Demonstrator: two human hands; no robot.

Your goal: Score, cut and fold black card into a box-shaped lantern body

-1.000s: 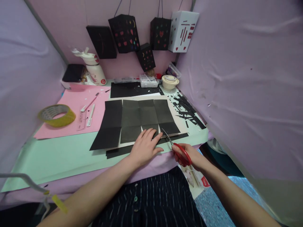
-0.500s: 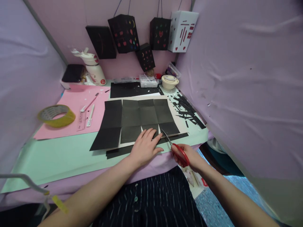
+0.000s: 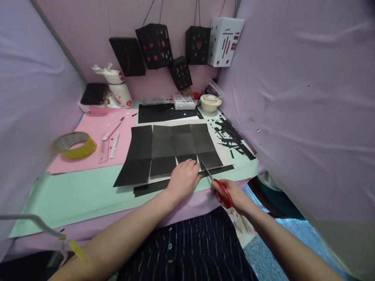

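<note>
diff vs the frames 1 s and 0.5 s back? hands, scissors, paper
Left hand went from fingers spread flat to curled, still pressing the near edge of the black sheet. Right hand keeps its grip on the red scissors, blades still at the sheet's near edge, barely shifted. Nothing picked up or released. Tape roll, pens and black scraps unmoved; the slight overall shift looks like head motion.

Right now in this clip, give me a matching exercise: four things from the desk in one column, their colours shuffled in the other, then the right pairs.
Things:
1. scissors handles
2. tape roll
3. creased sheet under the left hand
4. sheet under the ruler

Colours:
A. pink
B. black
C. red
D. yellow

Pairs: 1-C, 2-D, 3-B, 4-A
</note>
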